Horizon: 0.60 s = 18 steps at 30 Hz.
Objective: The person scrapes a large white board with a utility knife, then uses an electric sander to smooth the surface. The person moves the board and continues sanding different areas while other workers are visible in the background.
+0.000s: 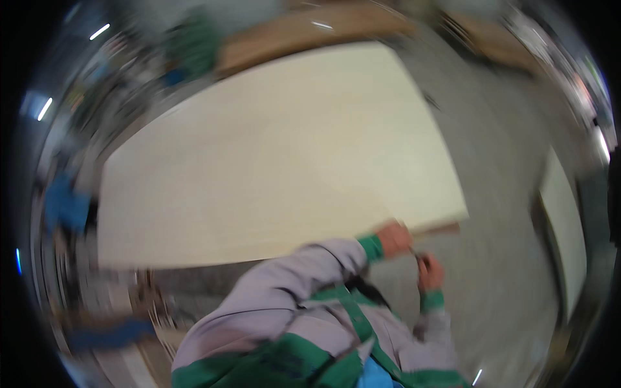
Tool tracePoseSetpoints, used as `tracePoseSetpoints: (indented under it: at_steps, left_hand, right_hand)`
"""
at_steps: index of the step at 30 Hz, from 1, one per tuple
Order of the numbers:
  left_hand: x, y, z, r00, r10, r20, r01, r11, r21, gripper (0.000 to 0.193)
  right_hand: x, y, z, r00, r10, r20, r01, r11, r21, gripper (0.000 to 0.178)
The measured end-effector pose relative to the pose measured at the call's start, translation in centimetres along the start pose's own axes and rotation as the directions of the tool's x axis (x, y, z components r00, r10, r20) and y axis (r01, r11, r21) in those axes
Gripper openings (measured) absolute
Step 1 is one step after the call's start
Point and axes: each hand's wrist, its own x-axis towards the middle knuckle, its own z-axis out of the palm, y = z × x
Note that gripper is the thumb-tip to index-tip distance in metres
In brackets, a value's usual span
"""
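Note:
A large pale wooden panel lies flat before me and fills the middle of the view. My left hand is closed at its near edge, close to the right corner; motion blur hides what its fingers hold. Just to the right and nearer to me, my right hand is closed around something small and dark, too blurred to name. The dark thing's tip points toward my left hand. Under the panel's near right corner, a strip of brown wood sticks out.
Brown boards lie beyond the panel's far edge, with another brown stack at the far right. A pale panel stands at the right. Grey floor runs between. Blue items are at the left.

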Motion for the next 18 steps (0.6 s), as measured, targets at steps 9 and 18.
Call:
tracePoseSetpoints:
  at_steps: [9,18]
  left_hand:
    - [14.5,-2.5,-0.2,0.979,0.101,0.178,-0.116,0.990,0.076,0.010]
    - [24.2,-5.6,3.5,0.858,0.003,0.514,-0.102,0.981,0.165,0.023]
  right_hand:
    - [7.2,2.5,-5.7,0.939,-0.064,-0.338,-0.011,0.976,-0.216,0.014]
    - [15.1,4.1,-7.1,0.910,-0.008,-0.415,-0.174,0.901,-0.398,0.012]
